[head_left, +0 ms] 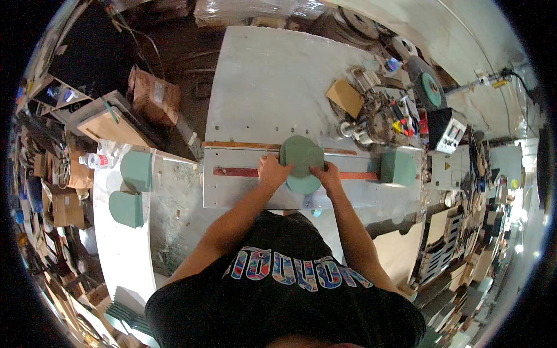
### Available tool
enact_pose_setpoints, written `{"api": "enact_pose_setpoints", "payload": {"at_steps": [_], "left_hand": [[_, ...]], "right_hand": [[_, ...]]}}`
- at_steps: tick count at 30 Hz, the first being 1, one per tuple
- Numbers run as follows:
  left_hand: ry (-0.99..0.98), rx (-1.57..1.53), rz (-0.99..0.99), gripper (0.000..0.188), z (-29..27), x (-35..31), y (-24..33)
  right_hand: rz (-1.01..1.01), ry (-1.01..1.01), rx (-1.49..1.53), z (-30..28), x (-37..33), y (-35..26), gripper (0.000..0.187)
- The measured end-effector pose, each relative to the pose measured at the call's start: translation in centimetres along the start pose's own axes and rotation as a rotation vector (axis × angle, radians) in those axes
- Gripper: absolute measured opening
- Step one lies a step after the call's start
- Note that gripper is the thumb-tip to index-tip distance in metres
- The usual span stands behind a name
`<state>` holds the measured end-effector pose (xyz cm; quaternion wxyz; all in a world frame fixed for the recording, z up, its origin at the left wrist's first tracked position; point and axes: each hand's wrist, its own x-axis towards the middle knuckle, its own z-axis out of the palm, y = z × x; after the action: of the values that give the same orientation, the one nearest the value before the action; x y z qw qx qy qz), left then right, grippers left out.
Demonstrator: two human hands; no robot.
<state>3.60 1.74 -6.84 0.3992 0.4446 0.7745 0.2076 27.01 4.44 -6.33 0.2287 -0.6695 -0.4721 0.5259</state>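
Observation:
On the grey metal table (272,87) in front of me, I hold a few flat green pieces (303,156) with rounded edges, overlapping unevenly. My left hand (274,172) grips their left edge, its thumb on the top piece. At the right edge, my right hand (329,177) has its thumb on top and its fingers closed beneath or beside them. Below them, a red strip (235,171) runs across the table, and behind them lies a narrow wooden strip (249,145). A block-like green stack (397,167) stands to the right of my right hand.
Two green stacks with rounded ends, a farther one (137,171) and a nearer one (125,209), rest on a white side table (125,249) at left, near a plastic bottle (94,160). Tools and machine parts (377,124) crowd the table's right; a control box (448,130) stands beyond.

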Motion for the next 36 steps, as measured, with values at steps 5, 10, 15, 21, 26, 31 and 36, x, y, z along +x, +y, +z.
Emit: {"api": "enact_pose_setpoints", "payload": {"at_steps": [5,10,15,21,26,31,36], "left_hand": [[-0.091,-0.426,-0.015,0.068,-1.0,0.9,-2.0],[0.119,-0.471,-0.008,0.065,-5.6,4.8,-4.6],[0.226,-0.614,-0.084,0.061,-15.2,11.6,-4.1],[0.356,-0.407,-0.03,0.065,-20.3,19.2,-6.5],[0.329,-0.21,-0.04,0.067,-20.2,20.2,-7.1],[0.326,-0.107,0.004,0.064,-20.7,19.1,-6.4],[0.43,-0.049,0.065,0.06,-20.3,19.2,-6.8]], "right_hand": [[0.093,-0.056,0.099,0.3,-0.6,-2.8,0.049],[-0.016,-0.092,-0.094,4.4,3.3,-6.9,0.042],[-0.176,-0.1,-0.022,13.2,10.8,-12.3,0.037],[-0.07,-0.163,0.106,19.9,15.7,-17.5,0.034],[-0.024,-0.158,0.126,21.0,16.5,-16.7,0.038],[-0.037,-0.091,-0.034,21.2,16.4,-16.2,0.031],[-0.381,0.246,-0.446,22.2,15.5,-16.2,0.037]]}}
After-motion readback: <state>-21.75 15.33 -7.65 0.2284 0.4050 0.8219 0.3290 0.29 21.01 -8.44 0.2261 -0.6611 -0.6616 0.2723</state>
